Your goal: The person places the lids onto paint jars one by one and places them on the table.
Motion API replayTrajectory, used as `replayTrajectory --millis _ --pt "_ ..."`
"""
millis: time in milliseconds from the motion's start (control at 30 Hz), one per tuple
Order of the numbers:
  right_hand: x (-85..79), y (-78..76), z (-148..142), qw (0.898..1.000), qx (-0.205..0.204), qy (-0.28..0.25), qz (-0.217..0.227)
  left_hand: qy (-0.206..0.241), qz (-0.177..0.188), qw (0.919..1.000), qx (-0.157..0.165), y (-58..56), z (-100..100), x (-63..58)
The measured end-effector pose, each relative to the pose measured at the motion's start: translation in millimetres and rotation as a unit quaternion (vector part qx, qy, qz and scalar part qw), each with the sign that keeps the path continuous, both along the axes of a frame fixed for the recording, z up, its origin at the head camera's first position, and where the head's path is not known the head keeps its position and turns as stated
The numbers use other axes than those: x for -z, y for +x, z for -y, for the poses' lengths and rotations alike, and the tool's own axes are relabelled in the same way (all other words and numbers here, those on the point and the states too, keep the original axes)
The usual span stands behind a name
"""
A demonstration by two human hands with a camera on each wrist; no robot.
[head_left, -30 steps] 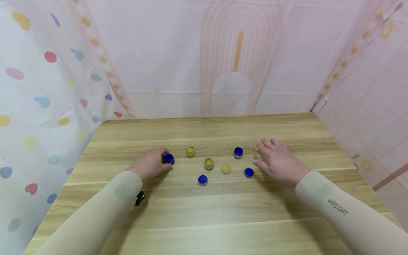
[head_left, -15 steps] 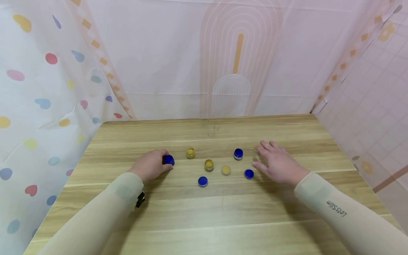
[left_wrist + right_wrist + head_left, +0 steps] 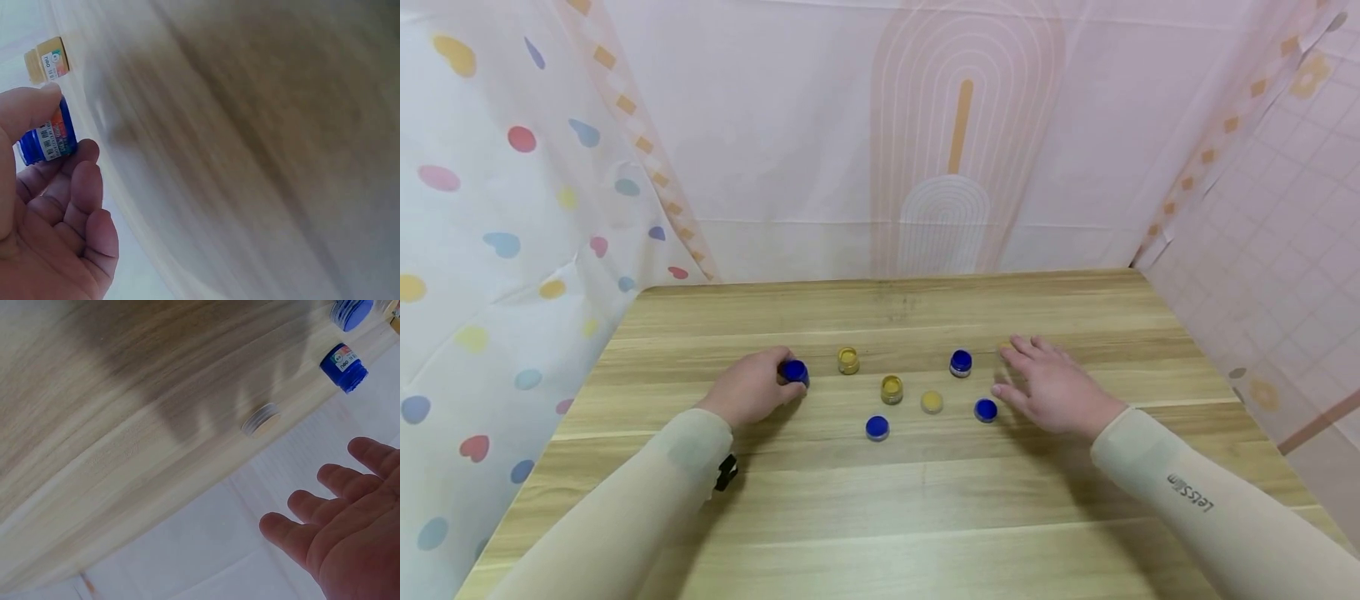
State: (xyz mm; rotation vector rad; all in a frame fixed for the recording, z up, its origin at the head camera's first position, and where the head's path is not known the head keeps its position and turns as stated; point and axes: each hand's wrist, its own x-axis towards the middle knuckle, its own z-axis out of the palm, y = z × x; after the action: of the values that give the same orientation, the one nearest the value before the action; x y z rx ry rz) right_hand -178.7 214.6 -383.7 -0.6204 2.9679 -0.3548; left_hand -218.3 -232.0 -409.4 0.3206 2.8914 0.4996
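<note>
Head view: at the left of the table [image 3: 880, 517], the left hand [image 3: 745, 390] pinches an uncapped blue jar [image 3: 796, 373]; whether its base touches the wood I cannot tell. The right hand [image 3: 1051, 385], well to the right, holds nothing, its fingers extended. Between the hands are a farther yellow jar [image 3: 847, 360], a nearer yellow jar [image 3: 891, 389] and a second blue jar [image 3: 960, 363]. The right sleeve [image 3: 1232, 533] reads "LetsSlim".

Left wrist view: thumb and fingers grip the blue jar's walls below its threaded neck. It should handle as light and stiff, probably slippery in a loose pinch; glass or plastic is unclear, so perhaps fragile. The side walls look the best hold, kept upright, since the mouth is uncovered. Its label shows a barcode and print too small to read.

Right wrist view: near the fingertips, untouched, lies a pale lid [image 3: 261, 420]; the second blue jar's label seems to read "neo"
</note>
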Motion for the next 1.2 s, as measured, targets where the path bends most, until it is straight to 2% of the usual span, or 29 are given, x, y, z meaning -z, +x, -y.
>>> replayTrajectory --millis 200,400,633,867,1033,1200 --pt "-0.6 0.5 3.6 1.0 -0.021 0.001 -0.014 0.032 0.007 0.9995 0.001 2.1 -1.2 -0.7" --pt "1.1 -0.3 8.6 0.999 -0.041 -0.008 -0.02 0.061 0.008 0.9981 0.006 8.9 -12.0 -7.1" --pt "3.1 -0.5 17.2 0.998 -0.064 0.014 -0.007 0.085 0.001 0.9961 0.023 16.4 -26.3 -10.9" --pt "8.8 -1.3 26.1 0.995 -0.082 0.045 0.034 0.11 -0.012 0.9927 0.048 26.9 -46.0 -13.5" --pt "11.7 -1.2 30.9 0.994 -0.086 0.054 0.042 0.128 0.002 0.99 0.059 34.0 -61.2 -14.7" --pt "13.7 -1.3 33.8 0.993 -0.094 0.059 0.045 0.126 0.006 0.9899 0.065 37.9 -72.5 -15.6"
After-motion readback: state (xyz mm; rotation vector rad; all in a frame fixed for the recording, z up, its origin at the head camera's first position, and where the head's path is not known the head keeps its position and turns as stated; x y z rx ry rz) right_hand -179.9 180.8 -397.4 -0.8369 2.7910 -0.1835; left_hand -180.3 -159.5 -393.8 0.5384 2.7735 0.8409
